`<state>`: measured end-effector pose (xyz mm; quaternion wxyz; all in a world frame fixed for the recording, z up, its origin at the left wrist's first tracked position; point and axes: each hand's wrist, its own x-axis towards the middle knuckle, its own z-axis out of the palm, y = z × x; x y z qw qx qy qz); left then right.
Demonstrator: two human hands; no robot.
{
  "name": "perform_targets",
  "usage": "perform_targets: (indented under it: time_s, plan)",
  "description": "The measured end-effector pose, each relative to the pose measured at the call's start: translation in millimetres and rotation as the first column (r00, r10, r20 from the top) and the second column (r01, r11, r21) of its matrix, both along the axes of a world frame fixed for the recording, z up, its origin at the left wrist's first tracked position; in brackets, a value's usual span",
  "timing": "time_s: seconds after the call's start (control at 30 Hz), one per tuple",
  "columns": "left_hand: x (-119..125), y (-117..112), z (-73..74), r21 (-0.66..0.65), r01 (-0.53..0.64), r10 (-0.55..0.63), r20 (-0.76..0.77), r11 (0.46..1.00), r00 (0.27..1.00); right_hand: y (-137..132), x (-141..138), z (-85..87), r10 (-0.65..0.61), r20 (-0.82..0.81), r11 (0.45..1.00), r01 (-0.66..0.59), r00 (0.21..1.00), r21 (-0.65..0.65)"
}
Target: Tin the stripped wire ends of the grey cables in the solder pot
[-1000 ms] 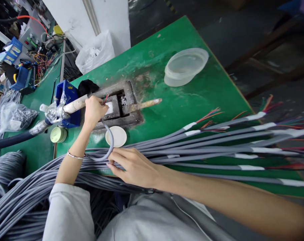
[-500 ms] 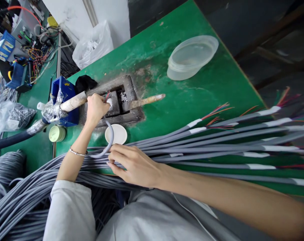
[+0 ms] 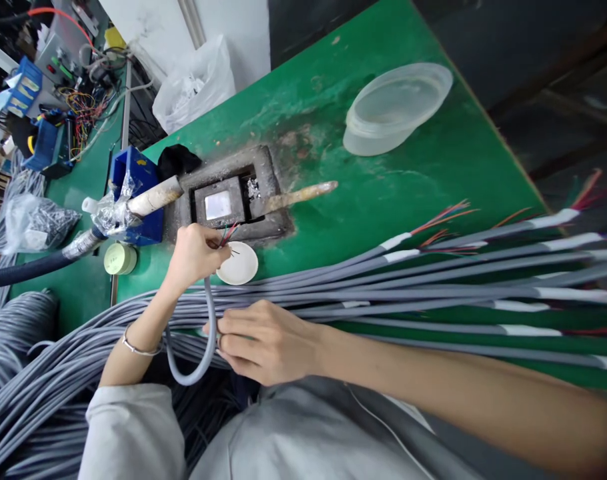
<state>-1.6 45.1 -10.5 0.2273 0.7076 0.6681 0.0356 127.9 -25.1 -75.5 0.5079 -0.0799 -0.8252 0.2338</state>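
Note:
My left hand (image 3: 198,253) is closed on the end of a grey cable (image 3: 211,310), from which thin coloured wires (image 3: 229,235) stick out past the fingertips. The wires are just above a round white dish (image 3: 239,270). From that hand the cable hangs in a loop in front of the cable bundle (image 3: 303,292). My right hand (image 3: 268,340) has its fingers curled round the looped part of the same cable, over the bundle. Behind my left hand sits a solder pot (image 3: 256,230) with a shiny silver square of solder (image 3: 218,205).
A wooden-handled scraper (image 3: 306,194) lies across the pot's edge. A taped extraction pipe (image 3: 156,198) rests on a blue bin (image 3: 137,170), with a pale green jar (image 3: 119,259) below. A clear plastic tub (image 3: 398,107) stands at the back right. Stripped cable ends (image 3: 448,217) spread rightwards.
My left hand has moved back from the solder pot toward me, bringing the wire ends over the white dish. The cable loop hangs lower, and my right fingers have closed round it.

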Motion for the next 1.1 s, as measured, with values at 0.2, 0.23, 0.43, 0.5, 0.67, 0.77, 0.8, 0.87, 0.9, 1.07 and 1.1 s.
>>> perform_targets:
  time_s: [0.2, 0.23, 0.43, 0.5, 0.67, 0.77, 0.8, 0.87, 0.9, 1.07, 1.1]
  plan:
    - [-4.8, 0.8, -7.6, -0.004, -0.017, 0.017, -0.032, 1.000, 0.999, -1.6, -0.5, 0.5, -0.016, 0.018, 1.000, 0.016, 1.000, -0.006]
    - [-4.8, 1.0, -6.6, 0.008, -0.018, 0.018, -0.041, 1.000, 0.999, -1.7, -0.4, 0.7, -0.019, 0.020, 1.000, 0.019, 1.000, -0.006]
    - [-2.2, 6.6, -1.7, 0.045, -0.011, 0.013, -0.044, 0.999, 0.999, -0.2, 0.3, 0.7, -0.027, 0.045, 0.999, 0.028, 0.999, -0.026]
    - [-2.0, 8.7, -3.0, 0.040, -0.007, 0.009, -0.044, 0.999, 0.999, 0.3, 0.5, 0.4, -0.024, 0.048, 0.999, 0.026, 0.999, -0.028]
    - [-1.9, 10.3, -4.7, -0.013, 0.006, -0.007, -0.030, 1.000, 1.000, 0.8, 0.6, 0.4, -0.032, 0.056, 0.999, 0.034, 0.998, -0.038]
    - [-0.7, 12.1, 0.4, 0.053, -0.035, 0.036, -0.022, 0.998, 0.999, 2.2, 1.5, 2.1, -0.040, 0.039, 0.998, 0.042, 0.998, -0.040]
    - [-0.2, 13.8, 2.2, 0.103, -0.062, 0.064, -0.023, 0.993, 0.998, 3.0, 2.0, 2.9, -0.047, 0.030, 0.998, 0.048, 0.998, -0.044]
    - [0.5, 19.3, 3.8, 0.212, -0.104, 0.115, -0.038, 0.972, 0.993, 4.7, 3.0, 4.4, -0.064, 0.020, 0.996, 0.065, 0.998, -0.063]
    - [0.6, 23.1, 3.1, 0.258, -0.113, 0.129, -0.048, 0.959, 0.990, 5.5, 3.5, 4.9, -0.070, 0.026, 0.994, 0.072, 0.997, -0.079]
    - [-1.1, 42.9, -12.2, 0.323, -0.095, 0.139, -0.118, 0.942, 0.983, 7.1, 4.0, 4.9, -0.086, 0.077, 0.983, 0.097, 0.993, -0.155]
    - [-1.6, 45.7, -15.7, 0.315, -0.091, 0.139, -0.132, 0.945, 0.981, 6.9, 4.0, 4.6, -0.088, 0.078, 0.982, 0.099, 0.993, -0.162]
